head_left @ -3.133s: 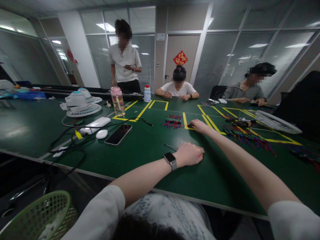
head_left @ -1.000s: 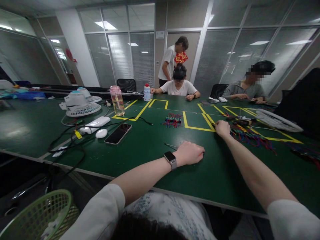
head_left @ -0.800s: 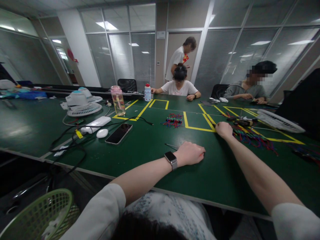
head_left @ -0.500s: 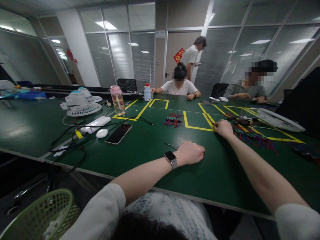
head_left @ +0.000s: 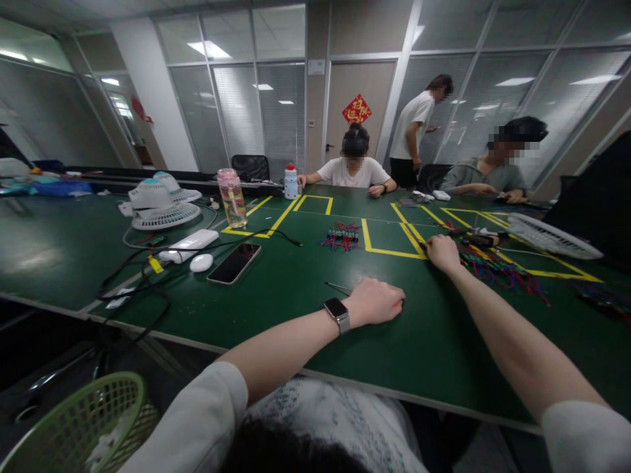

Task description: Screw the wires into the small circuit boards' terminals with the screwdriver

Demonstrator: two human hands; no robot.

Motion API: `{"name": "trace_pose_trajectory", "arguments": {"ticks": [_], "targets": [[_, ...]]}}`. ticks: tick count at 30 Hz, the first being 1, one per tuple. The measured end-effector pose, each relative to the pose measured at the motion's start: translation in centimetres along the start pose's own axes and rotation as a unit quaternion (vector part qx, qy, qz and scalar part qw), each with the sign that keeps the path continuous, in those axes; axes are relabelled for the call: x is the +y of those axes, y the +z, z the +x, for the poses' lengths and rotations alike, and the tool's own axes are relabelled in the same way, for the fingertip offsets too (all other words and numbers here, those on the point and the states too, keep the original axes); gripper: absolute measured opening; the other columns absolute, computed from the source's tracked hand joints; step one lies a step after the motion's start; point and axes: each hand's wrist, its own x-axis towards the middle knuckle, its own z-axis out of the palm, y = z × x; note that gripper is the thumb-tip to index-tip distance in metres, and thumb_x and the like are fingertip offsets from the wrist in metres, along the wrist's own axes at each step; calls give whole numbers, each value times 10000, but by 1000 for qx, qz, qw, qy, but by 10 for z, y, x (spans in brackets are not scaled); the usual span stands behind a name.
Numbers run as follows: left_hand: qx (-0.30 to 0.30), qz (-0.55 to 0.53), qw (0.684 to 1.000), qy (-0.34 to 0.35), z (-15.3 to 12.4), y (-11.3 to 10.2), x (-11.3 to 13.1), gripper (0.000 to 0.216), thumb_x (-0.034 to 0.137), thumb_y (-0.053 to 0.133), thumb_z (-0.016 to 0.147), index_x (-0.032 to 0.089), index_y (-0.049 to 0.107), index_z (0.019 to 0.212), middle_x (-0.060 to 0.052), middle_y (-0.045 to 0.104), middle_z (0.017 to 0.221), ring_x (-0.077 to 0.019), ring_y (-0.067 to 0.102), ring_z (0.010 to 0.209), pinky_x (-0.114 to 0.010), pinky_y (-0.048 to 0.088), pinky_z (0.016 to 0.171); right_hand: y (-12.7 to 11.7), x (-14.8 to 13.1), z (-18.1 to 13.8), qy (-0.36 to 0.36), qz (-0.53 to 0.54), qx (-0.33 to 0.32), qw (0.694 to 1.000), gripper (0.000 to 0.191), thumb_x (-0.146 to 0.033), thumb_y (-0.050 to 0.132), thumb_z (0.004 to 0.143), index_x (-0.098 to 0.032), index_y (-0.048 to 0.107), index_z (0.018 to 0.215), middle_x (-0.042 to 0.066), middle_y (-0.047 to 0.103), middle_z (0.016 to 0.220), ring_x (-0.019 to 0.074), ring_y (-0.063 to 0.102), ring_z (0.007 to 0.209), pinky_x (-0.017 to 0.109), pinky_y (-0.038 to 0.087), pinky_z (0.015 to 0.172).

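My left hand [head_left: 375, 301], with a watch [head_left: 336, 311] on its wrist, rests on the green table with its fingers curled closed. A thin metal rod [head_left: 337, 286], like a screwdriver shaft, sticks out from behind it. Whether the fingers hold its other end is hidden. Farther forward and right, my right hand [head_left: 444, 253] is closed at the corner of a yellow tape outline [head_left: 394, 253]. A small dark bit shows at its fingertips, too small to name. Just right of it lies a row of small green circuit boards with red and blue wires [head_left: 503, 270]. Another wired bundle [head_left: 342, 236] lies ahead.
On the left are a phone [head_left: 234, 263], a white earbud case [head_left: 201, 263], a power strip [head_left: 190, 246], black cables, fans [head_left: 165, 207] and a drink bottle [head_left: 231, 198]. A white fan grille [head_left: 552, 236] lies right. A green basket [head_left: 83, 420] stands below. Two people sit opposite.
A person standing in the background has walked to the right, past the door. My right hand has shifted very slightly to the right; my left hand stays in place.
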Motion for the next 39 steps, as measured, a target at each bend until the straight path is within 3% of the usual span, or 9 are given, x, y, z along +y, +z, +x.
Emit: {"name": "trace_pose_trajectory", "arguments": {"ticks": [8,16,25,33,39], "targets": [[8,1,1000,5,0,3,-2,272,313,415,922,237,632,1068,-23,717,1051,-212,697,875,-310,524,672,-2,8,5,36,13,10,999,305,-138,488,851,-78,705,1057,200,692,1038,298,620,1004,324,450,849],[-10,2,1000,-1,-1,-2,0,278,319,410,927,240,629,1079,-38,715,1050,-209,695,858,-311,521,673,2,3,4,71,50,19,996,320,-145,514,823,-104,730,1055,185,717,971,285,656,943,302,476,803],[11,4,1000,6,-1,-1,-1,273,317,409,920,239,637,1048,-20,719,1040,-202,695,824,-303,521,652,5,-2,5,96,75,25,992,317,-189,512,840,-102,734,1050,188,714,982,291,653,953,316,492,801],[22,1,1000,6,0,3,-2,270,317,418,915,234,641,1041,-14,726,1014,-208,698,831,-292,515,645,9,-2,9,103,75,18,992,303,-238,547,842,-88,738,1022,209,708,957,303,660,921,327,505,756],[19,0,1000,6,0,3,-1,270,318,424,915,231,643,1048,-32,728,1008,-200,697,830,-283,511,656,10,-1,4,69,68,15,995,271,-217,548,850,-77,748,968,219,707,927,299,665,903,330,488,776]]}}
